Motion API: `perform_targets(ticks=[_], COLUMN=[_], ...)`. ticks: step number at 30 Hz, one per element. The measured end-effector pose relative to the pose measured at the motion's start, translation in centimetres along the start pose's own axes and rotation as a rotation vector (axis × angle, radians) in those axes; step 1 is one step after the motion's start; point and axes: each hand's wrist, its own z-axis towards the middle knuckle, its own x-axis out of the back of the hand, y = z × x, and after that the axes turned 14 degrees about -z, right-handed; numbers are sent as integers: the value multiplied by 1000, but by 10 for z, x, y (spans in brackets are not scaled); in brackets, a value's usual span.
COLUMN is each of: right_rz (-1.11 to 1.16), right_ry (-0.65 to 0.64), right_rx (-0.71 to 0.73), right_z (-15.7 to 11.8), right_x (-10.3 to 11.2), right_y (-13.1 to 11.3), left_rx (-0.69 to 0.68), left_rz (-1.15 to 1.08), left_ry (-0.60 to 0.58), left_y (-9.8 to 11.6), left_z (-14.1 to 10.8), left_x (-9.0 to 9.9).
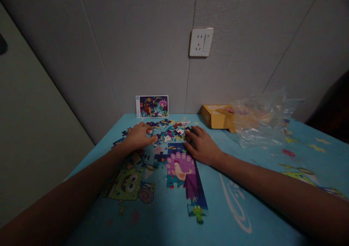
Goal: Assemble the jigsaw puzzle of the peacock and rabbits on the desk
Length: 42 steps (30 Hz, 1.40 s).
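A pile of loose jigsaw pieces point(167, 134) lies toward the back of the table. My left hand point(139, 136) rests over its left side, fingers stretched and thumb apart, with nothing seen in it. On the right side of the pile, my right hand point(203, 146) lies palm down with its fingers spread, close to the top right edge of a joined puzzle section point(180, 167). That section shows a purple peacock with a dark blue border strip running down to a green frog piece point(198, 212). Some pieces are hidden under both hands.
A picture card point(152, 107) of the puzzle leans against the wall at the back. To the right stand an open yellow box point(220, 119) and a crumpled clear plastic bag point(261, 124). A cartoon-printed blue cloth point(226, 217) covers the table.
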Motion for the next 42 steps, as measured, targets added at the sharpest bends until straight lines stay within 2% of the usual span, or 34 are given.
perform_targets(ticks=[8,17,42], right_rz=[8,13,17], right_ry=[-21,-16,-10], right_rx=[-2,-10,-12], right_z=[0,0,0], right_x=[-1,-2,-1], right_y=[0,1,0], left_rx=[-19,24,2], left_rz=[-48,-118,-42], left_ry=[-15,6,-22], left_y=[-5,2,5], left_z=[0,-4,-3], left_x=[3,4,8])
